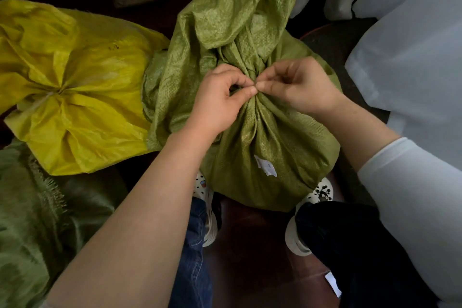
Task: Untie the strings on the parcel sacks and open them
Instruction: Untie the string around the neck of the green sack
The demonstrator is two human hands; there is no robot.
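From the head view, a green sack (262, 137) is standing on the dark floor (250, 245) in the middle of the scene, just beyond the person's two white shoes (322, 192). Its neck is being held gathered by a thin green string (253, 52), and the loose top of the cloth is flopping away towards the far side. A small white label (266, 166) is sticking to the near face of the sack.

The left hand (220, 100) and the right hand (297, 87) are meeting at the gathered neck, fingertips nearly touching. Each hand is pinching the string at the tie between thumb and forefinger, with the other fingers curling in. The knot itself is mostly hiding under the fingertips. A white sleeve (412, 195) is covering the right forearm.

To the left, a yellow sack (75, 82) is lying touching the green one, its mouth tied shut. Another green sack (37, 220) is sitting at the near left. Pale cloth (412, 70) is hanging at the right.
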